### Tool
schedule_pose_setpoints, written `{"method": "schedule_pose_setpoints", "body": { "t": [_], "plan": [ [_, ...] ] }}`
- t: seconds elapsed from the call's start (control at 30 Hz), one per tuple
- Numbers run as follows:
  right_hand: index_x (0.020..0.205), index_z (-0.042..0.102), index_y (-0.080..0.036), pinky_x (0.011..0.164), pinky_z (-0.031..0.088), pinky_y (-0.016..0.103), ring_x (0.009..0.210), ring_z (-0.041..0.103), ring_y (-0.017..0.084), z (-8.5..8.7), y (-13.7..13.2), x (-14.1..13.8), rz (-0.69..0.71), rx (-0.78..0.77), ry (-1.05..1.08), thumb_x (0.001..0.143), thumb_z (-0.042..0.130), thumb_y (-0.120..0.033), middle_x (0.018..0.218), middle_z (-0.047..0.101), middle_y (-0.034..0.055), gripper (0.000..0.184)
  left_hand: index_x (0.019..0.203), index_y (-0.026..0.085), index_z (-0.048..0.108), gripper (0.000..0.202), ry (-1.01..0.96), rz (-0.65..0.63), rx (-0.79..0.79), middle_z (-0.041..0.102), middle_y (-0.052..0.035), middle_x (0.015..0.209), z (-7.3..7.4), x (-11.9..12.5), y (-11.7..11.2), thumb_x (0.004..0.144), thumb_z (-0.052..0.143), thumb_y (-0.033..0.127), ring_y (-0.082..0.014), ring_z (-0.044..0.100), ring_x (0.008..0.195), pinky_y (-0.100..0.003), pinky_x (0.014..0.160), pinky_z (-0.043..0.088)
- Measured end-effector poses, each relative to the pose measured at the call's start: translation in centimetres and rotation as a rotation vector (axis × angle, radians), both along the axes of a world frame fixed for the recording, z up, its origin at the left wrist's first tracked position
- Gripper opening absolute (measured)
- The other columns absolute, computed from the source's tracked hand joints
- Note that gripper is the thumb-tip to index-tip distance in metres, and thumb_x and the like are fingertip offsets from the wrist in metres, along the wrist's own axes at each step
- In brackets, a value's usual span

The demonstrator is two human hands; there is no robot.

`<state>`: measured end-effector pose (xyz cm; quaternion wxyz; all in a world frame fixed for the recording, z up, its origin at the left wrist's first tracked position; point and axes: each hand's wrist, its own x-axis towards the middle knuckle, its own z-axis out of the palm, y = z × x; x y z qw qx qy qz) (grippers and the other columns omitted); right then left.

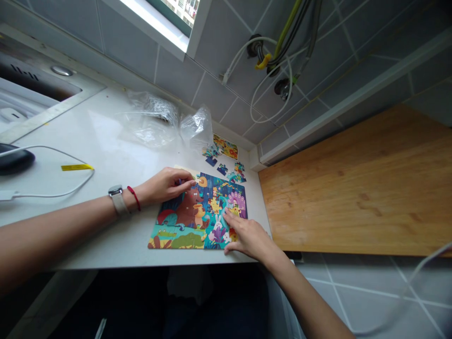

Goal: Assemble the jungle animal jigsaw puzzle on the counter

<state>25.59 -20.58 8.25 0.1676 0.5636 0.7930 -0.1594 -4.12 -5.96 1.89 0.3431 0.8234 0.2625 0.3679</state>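
Observation:
A colourful animal jigsaw puzzle [190,221] lies on the white counter [106,155] near its front edge. My left hand [164,184], with a watch and a red cord at the wrist, rests at the puzzle's upper left corner, fingers pinched on a puzzle piece [192,181]. My right hand [247,235] lies on the puzzle's lower right part, its fingers pressed flat on the pieces there. Several loose puzzle pieces [226,167] sit just behind the puzzle.
Crumpled clear plastic bags [158,122] lie behind the puzzle. A white cable [52,190], a yellow tag [76,167] and a dark object [14,160] are at the left. A wooden board [356,188] adjoins on the right. Hoses [278,56] hang on the tiled wall.

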Motion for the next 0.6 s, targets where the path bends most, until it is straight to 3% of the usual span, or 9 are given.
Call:
{"method": "schedule_pose_setpoints", "body": {
  "t": [0.17, 0.33, 0.5, 0.6],
  "plan": [
    [0.155, 0.052, -0.024, 0.107, 0.058, 0.045, 0.134, 0.062, 0.039, -0.2, 0.4, -0.4, -0.003, -0.015, 0.008, 0.059, 0.101, -0.046, 0.16, 0.046, 0.0178, 0.11, 0.074, 0.018, 0.065, 0.039, 0.005, 0.007, -0.009, 0.059, 0.0021, 0.061, -0.2, 0.0, 0.1, 0.102, 0.054, 0.042, -0.0102, 0.048, 0.056, -0.023, 0.06, 0.042],
    [0.152, 0.056, -0.027, 0.107, 0.058, 0.046, 0.134, 0.063, 0.037, -0.7, -0.4, 0.6, -0.045, 0.022, 0.08, 0.064, 0.098, -0.049, 0.162, 0.046, 0.0131, 0.101, 0.079, 0.018, 0.07, 0.037, 0.004, 0.028, -0.009, 0.063, 0.0008, 0.065, -0.4, -0.1, 0.1, 0.101, 0.054, 0.044, -0.0112, 0.052, 0.058, -0.023, 0.059, 0.043],
    [0.151, 0.057, -0.032, 0.098, 0.063, 0.047, 0.126, 0.07, 0.035, -1.9, -3.9, 1.3, -0.189, 0.197, 0.174, 0.075, 0.092, -0.042, 0.164, 0.046, 0.0088, 0.085, 0.087, 0.019, 0.075, 0.035, -0.003, 0.134, 0.016, 0.072, -0.0035, 0.08, -1.0, -0.4, 0.8, 0.097, 0.057, 0.047, -0.0145, 0.062, 0.066, -0.026, 0.065, 0.049],
    [0.144, 0.064, -0.03, 0.1, 0.062, 0.044, 0.124, 0.071, 0.032, -2.8, -6.7, 1.1, -0.285, 0.343, 0.357, 0.083, 0.085, -0.034, 0.159, 0.053, 0.0096, 0.064, 0.08, 0.019, 0.074, 0.038, -0.01, 0.272, 0.04, 0.072, -0.0056, 0.082, -1.2, -0.6, 1.4, 0.094, 0.058, 0.051, -0.0184, 0.066, 0.073, -0.029, 0.069, 0.052]
  ]
}}
